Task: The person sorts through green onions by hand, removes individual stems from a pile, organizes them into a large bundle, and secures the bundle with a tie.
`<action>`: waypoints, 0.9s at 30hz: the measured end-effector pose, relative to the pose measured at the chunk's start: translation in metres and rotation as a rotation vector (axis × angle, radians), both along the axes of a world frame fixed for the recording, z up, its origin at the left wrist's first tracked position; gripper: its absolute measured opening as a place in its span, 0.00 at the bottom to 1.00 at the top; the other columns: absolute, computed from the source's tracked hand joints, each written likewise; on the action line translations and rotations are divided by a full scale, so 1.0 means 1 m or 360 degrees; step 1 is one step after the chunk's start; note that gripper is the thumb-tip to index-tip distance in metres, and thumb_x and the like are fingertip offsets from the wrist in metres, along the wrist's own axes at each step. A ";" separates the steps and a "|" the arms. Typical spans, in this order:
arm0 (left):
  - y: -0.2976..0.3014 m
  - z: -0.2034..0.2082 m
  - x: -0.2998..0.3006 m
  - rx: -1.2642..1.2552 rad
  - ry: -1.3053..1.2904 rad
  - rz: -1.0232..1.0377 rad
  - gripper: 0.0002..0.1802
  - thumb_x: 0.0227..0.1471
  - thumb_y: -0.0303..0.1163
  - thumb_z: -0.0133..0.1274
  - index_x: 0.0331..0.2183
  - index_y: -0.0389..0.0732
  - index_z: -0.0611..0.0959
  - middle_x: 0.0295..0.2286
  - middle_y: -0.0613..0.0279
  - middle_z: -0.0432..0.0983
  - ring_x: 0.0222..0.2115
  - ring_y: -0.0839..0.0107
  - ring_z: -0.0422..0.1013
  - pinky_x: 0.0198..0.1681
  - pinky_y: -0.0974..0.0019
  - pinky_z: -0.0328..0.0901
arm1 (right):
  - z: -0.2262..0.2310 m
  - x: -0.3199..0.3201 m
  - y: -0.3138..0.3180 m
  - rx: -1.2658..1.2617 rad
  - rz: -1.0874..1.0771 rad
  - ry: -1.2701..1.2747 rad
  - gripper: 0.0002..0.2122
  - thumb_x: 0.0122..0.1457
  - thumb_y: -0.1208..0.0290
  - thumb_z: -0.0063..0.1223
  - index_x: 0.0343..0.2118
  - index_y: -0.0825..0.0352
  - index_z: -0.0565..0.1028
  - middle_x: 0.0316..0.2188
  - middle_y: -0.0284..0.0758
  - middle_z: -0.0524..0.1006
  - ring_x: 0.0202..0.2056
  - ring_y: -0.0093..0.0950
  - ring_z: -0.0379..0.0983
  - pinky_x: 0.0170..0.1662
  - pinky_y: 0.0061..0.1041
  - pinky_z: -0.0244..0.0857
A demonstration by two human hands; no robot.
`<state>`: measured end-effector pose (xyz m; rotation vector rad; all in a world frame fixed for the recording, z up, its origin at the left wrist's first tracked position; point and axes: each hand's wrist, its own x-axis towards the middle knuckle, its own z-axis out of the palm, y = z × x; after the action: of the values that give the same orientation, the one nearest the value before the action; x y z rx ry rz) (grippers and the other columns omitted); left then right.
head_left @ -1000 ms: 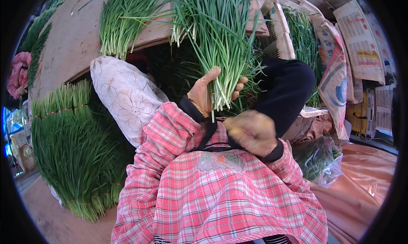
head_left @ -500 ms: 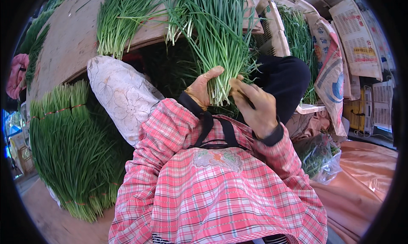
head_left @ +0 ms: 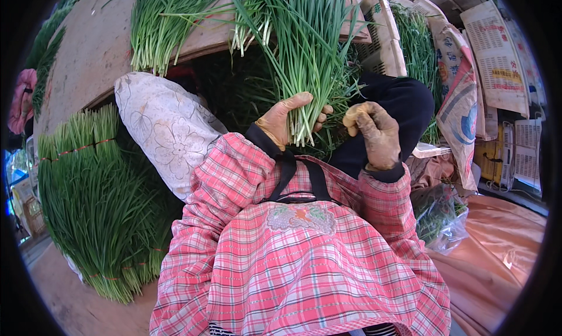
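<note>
clasping a seemingly unbanded bunch [head_left: 304, 61] at centre, the left hand [head_left: 279, 122] has fingers wrapped, the right hand [head_left: 379, 134] curls its own just right (any pinch unclear), while banded bundles [head_left: 93, 189] at left look finished, loose far stalks [head_left: 167, 26] pending.

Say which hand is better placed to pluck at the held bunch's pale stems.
Probably the right hand: it is beside the pale stems, apart from them, though whether it pinches anything is unclear. The left hand grips the green bunch.

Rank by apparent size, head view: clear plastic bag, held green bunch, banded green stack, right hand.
1. Banded green stack
2. Held green bunch
3. Clear plastic bag and right hand: too alike to rank; nearness could skew it.
</note>
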<state>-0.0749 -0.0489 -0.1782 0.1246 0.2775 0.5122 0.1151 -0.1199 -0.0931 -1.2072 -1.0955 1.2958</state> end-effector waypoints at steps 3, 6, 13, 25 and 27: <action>-0.001 -0.002 0.004 0.0043 0.0055 0.0066 0.23 0.52 0.39 0.49 0.42 0.29 0.71 0.36 0.49 0.74 0.31 0.66 0.74 0.34 0.66 0.72 | 0.004 0.013 -0.006 -0.0080 -0.0068 -0.0652 0.07 0.53 0.76 0.52 0.34 0.70 0.72 0.25 0.31 0.72 0.23 0.18 0.65 0.28 0.17 0.62; 0.000 0.000 0.005 0.0051 0.0100 0.0024 0.21 0.51 0.40 0.50 0.39 0.30 0.73 0.35 0.50 0.75 0.30 0.65 0.74 0.33 0.65 0.72 | -0.002 0.009 -0.009 0.0255 -0.0120 -0.1449 0.14 0.44 0.80 0.58 0.37 0.64 0.74 0.24 0.32 0.72 0.23 0.22 0.70 0.27 0.19 0.64; -0.002 -0.009 0.006 0.0016 0.0151 -0.0006 0.21 0.51 0.40 0.50 0.41 0.33 0.74 0.35 0.54 0.75 0.32 0.65 0.73 0.37 0.62 0.69 | 0.000 -0.057 0.004 0.0668 0.0193 -0.2064 0.09 0.45 0.68 0.57 0.31 0.61 0.75 0.22 0.37 0.70 0.22 0.35 0.70 0.24 0.31 0.62; 0.001 -0.014 0.008 0.0062 0.0301 0.0069 0.23 0.50 0.41 0.51 0.39 0.30 0.74 0.32 0.50 0.75 0.30 0.63 0.74 0.35 0.58 0.70 | -0.009 -0.012 -0.011 0.0272 0.0197 -0.0933 0.09 0.48 0.75 0.57 0.32 0.67 0.73 0.23 0.32 0.73 0.20 0.22 0.67 0.24 0.20 0.62; 0.000 -0.006 0.011 -0.0061 0.0208 0.0004 0.19 0.51 0.40 0.50 0.38 0.33 0.75 0.31 0.53 0.76 0.28 0.64 0.74 0.32 0.60 0.71 | -0.001 -0.028 -0.007 0.0576 0.0233 -0.1450 0.12 0.44 0.72 0.59 0.33 0.65 0.74 0.24 0.35 0.73 0.21 0.27 0.70 0.25 0.24 0.64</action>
<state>-0.0642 -0.0492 -0.1839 0.1204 0.4150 0.5015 0.0868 -0.1266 -0.0945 -1.4775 -1.9918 0.5595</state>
